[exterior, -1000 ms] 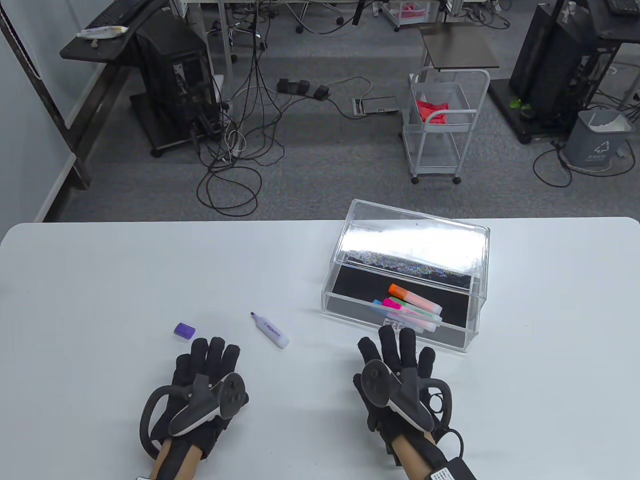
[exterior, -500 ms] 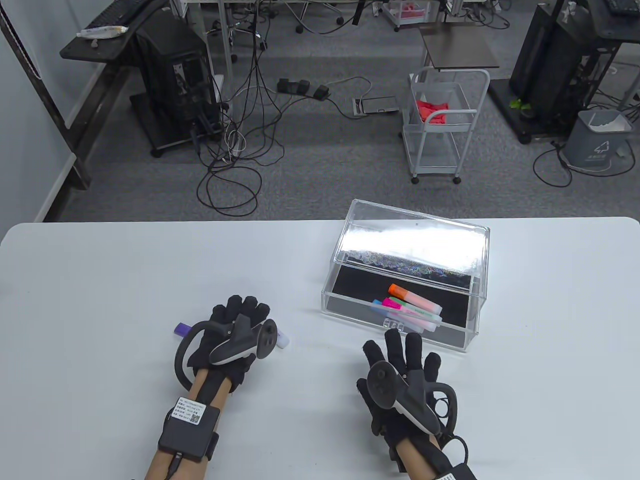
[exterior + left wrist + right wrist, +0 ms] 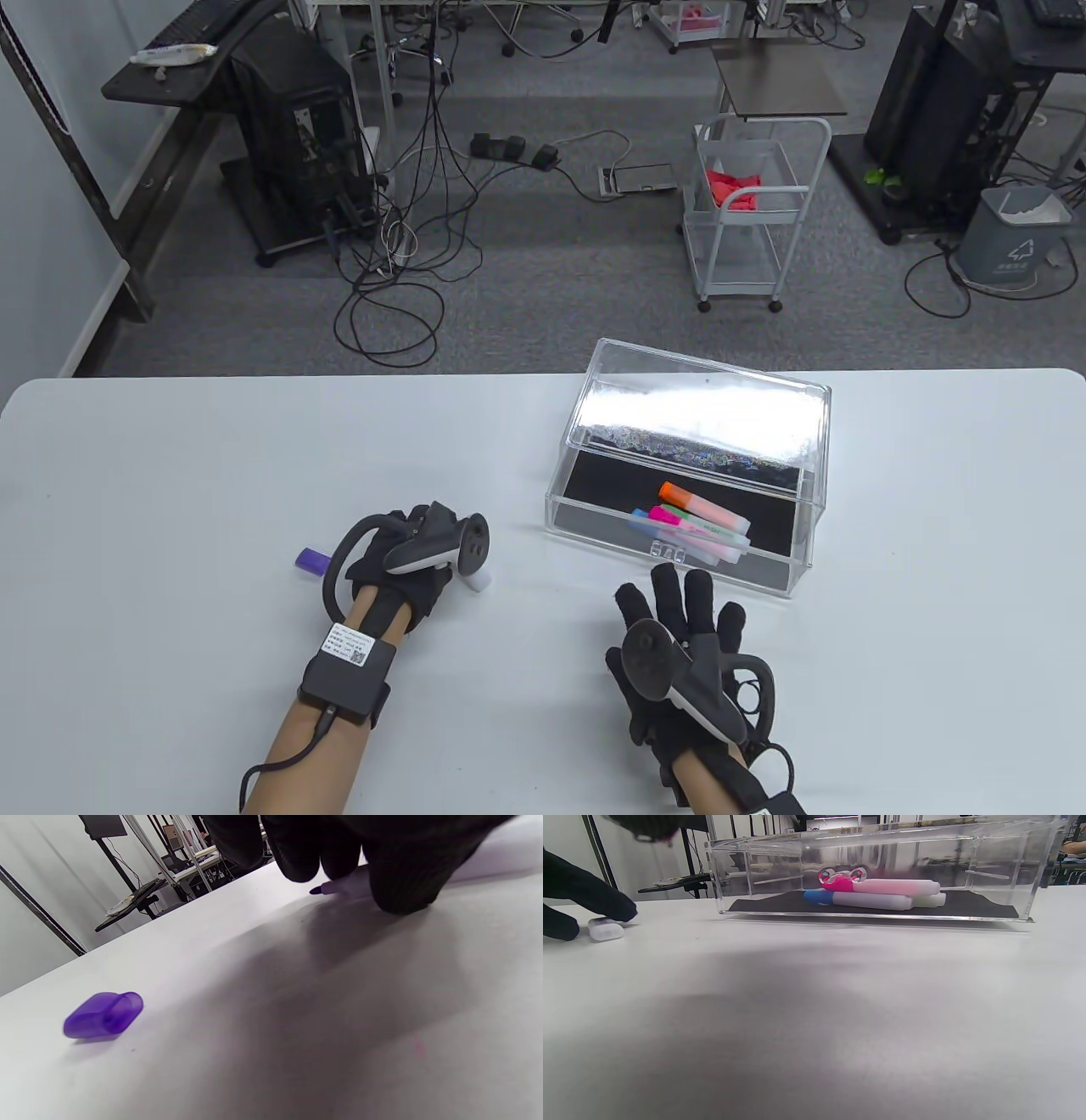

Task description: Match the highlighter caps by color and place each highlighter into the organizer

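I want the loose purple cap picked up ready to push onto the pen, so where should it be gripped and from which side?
Pinch the translucent purple cap across its two broad flat faces near the closed end, coming from above. It lies flat on the white table with its open mouth towards the left hand, so that grip probably leaves the mouth free for the purple highlighter.

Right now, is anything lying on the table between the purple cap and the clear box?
Yes: the left hand, closing on the uncapped purple highlighter. The table view shows it.
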Available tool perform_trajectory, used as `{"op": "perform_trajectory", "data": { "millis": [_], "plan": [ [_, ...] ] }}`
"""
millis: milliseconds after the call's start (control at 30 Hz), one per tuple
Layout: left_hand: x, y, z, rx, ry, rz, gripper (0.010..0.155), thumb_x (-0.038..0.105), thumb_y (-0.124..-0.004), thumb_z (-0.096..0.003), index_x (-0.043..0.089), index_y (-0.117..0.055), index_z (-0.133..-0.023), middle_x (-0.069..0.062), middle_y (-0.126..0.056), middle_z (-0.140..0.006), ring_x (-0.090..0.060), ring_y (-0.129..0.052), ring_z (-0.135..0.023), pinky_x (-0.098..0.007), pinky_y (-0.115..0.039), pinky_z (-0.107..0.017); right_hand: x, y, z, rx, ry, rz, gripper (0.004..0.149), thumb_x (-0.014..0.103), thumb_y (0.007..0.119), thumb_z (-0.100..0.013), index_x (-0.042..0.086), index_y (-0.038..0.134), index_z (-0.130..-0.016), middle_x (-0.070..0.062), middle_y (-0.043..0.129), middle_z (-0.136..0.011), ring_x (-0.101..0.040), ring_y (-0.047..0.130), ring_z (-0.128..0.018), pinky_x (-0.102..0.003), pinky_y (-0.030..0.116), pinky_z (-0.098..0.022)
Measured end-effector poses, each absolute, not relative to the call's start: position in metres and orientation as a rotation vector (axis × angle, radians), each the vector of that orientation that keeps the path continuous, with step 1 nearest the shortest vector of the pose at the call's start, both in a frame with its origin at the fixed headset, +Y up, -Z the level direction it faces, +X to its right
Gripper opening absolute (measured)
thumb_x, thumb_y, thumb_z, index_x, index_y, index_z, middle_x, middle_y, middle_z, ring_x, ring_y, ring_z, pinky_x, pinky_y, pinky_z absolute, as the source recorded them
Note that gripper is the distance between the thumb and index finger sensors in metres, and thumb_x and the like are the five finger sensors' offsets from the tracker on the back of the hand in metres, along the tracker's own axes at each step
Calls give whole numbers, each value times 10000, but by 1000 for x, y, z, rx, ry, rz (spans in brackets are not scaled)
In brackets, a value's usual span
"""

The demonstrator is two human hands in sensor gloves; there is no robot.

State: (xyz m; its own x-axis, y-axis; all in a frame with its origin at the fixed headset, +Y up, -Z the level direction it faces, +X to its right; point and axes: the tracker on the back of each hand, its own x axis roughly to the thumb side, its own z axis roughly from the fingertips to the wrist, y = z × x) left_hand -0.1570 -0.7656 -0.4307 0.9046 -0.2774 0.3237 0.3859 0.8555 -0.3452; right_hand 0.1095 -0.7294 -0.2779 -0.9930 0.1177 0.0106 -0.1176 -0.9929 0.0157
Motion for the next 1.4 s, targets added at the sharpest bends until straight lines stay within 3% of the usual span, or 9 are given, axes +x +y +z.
{"op": "perform_trajectory", "data": {
  "millis": [300, 467, 967, 1400],
  "plan": [
    [-149, -769, -419, -219, -328, -422, 494, 447, -759, -597, 412, -643, -1076, 137, -706, -1131, -146, -818, -1103, -467, -609, -875, 110, -731, -276, 11, 34, 2985, 704, 521, 706, -429, 373, 398, -1045, -19, 150, -1147, -366, 82, -1050, -718, 168, -681],
    [-151, -765, -413, -209, -363, -382, 514, 460, -736, -588, 331, -667, -1081, 75, -793, -1057, -190, -926, -985, -488, -694, -829, 110, -731, -277, 10, 50, 2980, 704, 518, 708, -428, 372, 400, -1045, -20, 152, -1147, -362, 83, -1053, -717, 165, -683],
    [-112, -711, -326, -44, -538, -313, 555, 472, -723, -590, 279, -666, -1107, 21, -809, -1024, -220, -956, -912, -507, -756, -773, 93, -721, -267, 159, -45, 2944, 727, 507, 722, -426, 347, 374, -1044, -24, 185, -1149, -362, 129, -1061, -718, 191, -687],
    [-85, -696, -262, 3, -608, -281, 556, 475, -742, -589, 241, -703, -1092, 6, -835, -1000, -221, -973, -888, -508, -771, -760, 70, -715, -254, 376, -123, 2897, 776, 462, 751, -425, 253, 326, -1039, -127, 309, -1139, -408, 322, -1062, -700, 336, -703]
  ]
}}
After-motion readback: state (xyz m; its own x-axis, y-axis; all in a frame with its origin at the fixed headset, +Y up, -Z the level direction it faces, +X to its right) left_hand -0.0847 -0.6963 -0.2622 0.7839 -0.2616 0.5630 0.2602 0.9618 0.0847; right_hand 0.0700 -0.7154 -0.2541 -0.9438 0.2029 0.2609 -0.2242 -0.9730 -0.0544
